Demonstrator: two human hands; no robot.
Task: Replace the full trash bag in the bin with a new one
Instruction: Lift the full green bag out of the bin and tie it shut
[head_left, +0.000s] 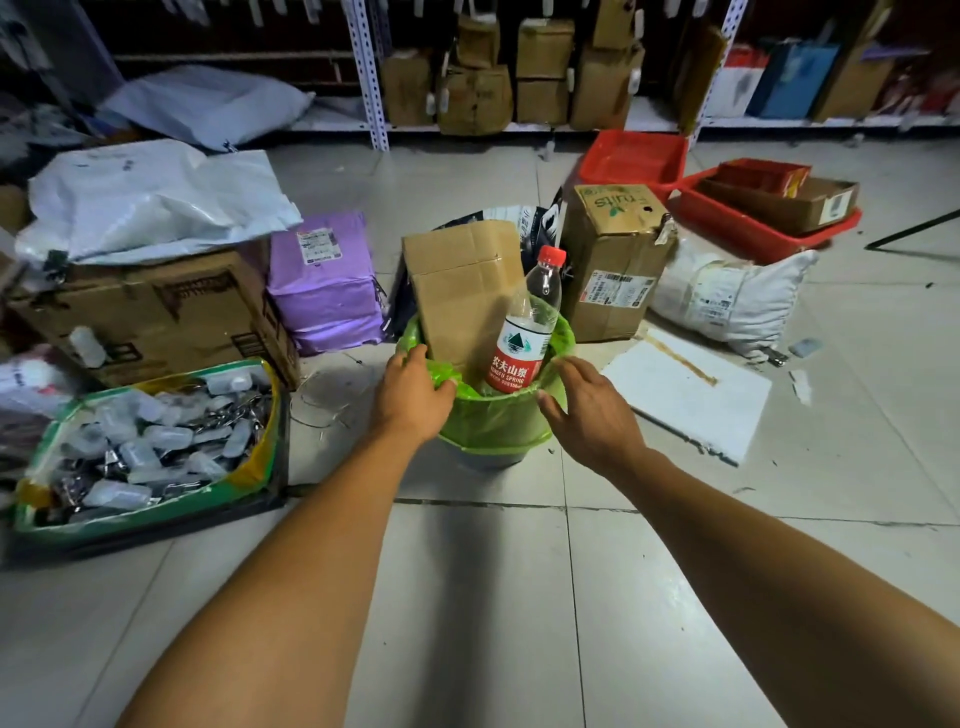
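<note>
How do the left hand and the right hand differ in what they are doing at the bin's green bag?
The left hand curls its fingers over the green bag at the rim and grips the plastic; the right hand is spread with straight fingers. The left hand sits at the rim's left side beside the cardboard box, the right hand at the rim's right side near the water bottle. Both reach the bag's folded-over edge.

I see a pale tiled floor (467, 597) carrying the bin (485, 460) with its green bag (493, 415). Left of it sit a big cardboard box (150, 317), a purple parcel (327, 286) and a green-rimmed box of clips (145, 447). Right: a fruit carton (615, 265), a white sack (727, 296), a white board (691, 389) and red trays (748, 228).
</note>
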